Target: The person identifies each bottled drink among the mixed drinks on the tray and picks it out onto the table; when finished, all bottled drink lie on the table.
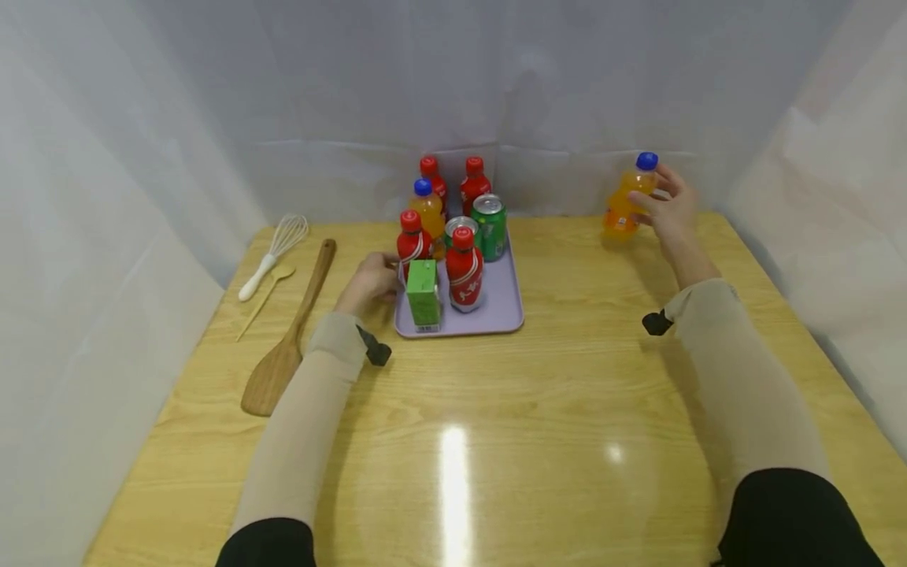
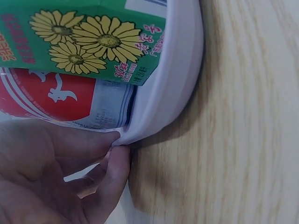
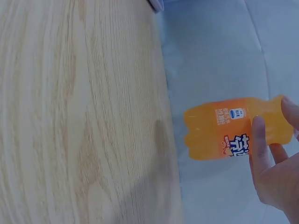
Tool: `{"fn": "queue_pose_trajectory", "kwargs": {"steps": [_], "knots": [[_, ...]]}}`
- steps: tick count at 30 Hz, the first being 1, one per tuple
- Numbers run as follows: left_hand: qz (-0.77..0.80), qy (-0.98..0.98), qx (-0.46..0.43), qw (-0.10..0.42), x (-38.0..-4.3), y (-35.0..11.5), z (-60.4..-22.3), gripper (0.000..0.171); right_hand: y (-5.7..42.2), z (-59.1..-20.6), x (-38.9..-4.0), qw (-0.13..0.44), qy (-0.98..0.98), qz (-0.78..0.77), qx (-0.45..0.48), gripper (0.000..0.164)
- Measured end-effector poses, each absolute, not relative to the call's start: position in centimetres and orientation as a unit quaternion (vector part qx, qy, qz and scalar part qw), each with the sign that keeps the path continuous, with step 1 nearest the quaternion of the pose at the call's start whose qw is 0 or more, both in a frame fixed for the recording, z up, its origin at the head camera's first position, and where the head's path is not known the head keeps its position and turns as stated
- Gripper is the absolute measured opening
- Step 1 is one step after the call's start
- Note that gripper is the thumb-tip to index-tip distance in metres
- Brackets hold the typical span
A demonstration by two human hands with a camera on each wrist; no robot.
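Observation:
An orange soda bottle (image 1: 627, 201) with a blue cap is gripped near its neck by my right hand (image 1: 669, 206), slightly tilted at the back right. In the right wrist view the bottle (image 3: 224, 128) shows its orange label, with its base over the table's back edge. My left hand (image 1: 372, 282) pinches the left rim of a lilac tray (image 1: 499, 315); thumb and finger meet on that rim in the left wrist view. Beside those fingers stand a green drink carton (image 2: 93, 42) and a red-labelled bottle (image 2: 60, 98).
The tray also carries several red bottles (image 1: 464, 272), another orange soda bottle (image 1: 427, 211) and two green cans (image 1: 490, 228). On the left lie a whisk (image 1: 272, 256), a small spoon (image 1: 265, 299) and a wooden spatula (image 1: 290, 346). White sheeting (image 1: 340, 94) hangs behind the table.

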State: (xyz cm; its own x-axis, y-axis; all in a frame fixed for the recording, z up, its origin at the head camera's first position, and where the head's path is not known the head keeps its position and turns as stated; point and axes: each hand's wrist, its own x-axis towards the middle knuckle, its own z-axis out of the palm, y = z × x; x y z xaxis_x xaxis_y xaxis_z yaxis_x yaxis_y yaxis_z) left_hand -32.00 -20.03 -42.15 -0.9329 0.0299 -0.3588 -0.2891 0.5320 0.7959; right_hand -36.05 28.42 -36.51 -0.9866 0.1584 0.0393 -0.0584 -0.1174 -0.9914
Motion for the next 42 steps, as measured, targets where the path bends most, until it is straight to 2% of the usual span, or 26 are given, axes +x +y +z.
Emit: {"fn": "queue_pose_trajectory", "kwargs": {"steps": [16,23,31,36,42], "knots": [[0.483,0.853,-0.072,0.182,-31.4,-19.8,-42.3,0.072,30.5,-37.9,-37.0,0.086,-0.657,0.743,-0.095,0.067],[0.485,0.855,-0.066,0.169,-31.7,-19.5,-42.6,0.073,30.9,-38.0,-37.4,0.089,-0.658,0.739,-0.112,0.068],[0.498,0.846,-0.072,0.176,-31.9,-19.7,-42.5,0.064,31.2,-38.2,-38.3,0.087,-0.677,0.72,-0.124,0.067],[0.516,0.833,-0.076,0.186,-32.0,-20.0,-42.3,0.06,31.4,-38.5,-38.9,0.087,-0.738,0.659,-0.118,0.068],[0.523,0.825,-0.097,0.191,-32.0,-20.3,-41.9,0.063,31.4,-38.9,-39.2,0.088,-0.841,0.524,-0.104,0.068]]}}
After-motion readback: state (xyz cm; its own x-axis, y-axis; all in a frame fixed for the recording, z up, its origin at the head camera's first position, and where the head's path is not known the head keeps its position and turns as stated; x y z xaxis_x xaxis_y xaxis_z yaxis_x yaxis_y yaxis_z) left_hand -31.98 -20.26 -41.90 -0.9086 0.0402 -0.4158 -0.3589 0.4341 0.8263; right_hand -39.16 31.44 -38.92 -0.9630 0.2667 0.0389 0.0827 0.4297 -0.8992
